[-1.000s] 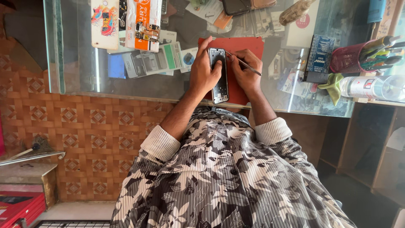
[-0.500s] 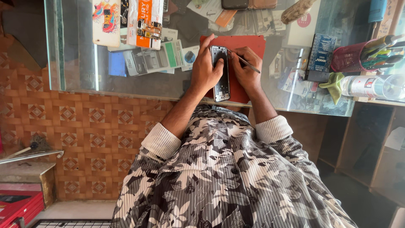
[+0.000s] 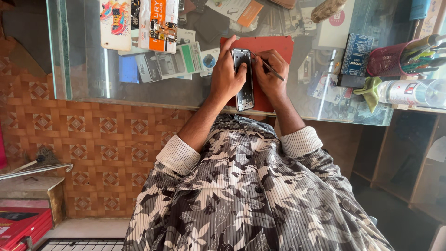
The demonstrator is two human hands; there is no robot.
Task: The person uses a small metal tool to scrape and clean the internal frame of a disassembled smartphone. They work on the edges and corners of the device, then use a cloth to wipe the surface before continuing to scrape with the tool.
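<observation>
Little has moved since the earlier frames: both hands remain over the phone, and only the view has shifted slightly. Left hand is wrapped around the phone's left edge, thumb and fingers closed on it, steadying it. Right hand pinches a thin tool between thumb and fingers, its tip meeting the upper right edge of the phone. Phone lies lengthwise on a red mat, which rests on a glass counter near its front edge. A pink cup of pens and a plastic bottle sit well apart to the right, with phone cases to the left. Likely risks, as a judgement: the narrow tip could slip off the edge and scratch the phone or jab the steadying fingers, and pressing hard could slide the phone toward the counter's front edge.
</observation>
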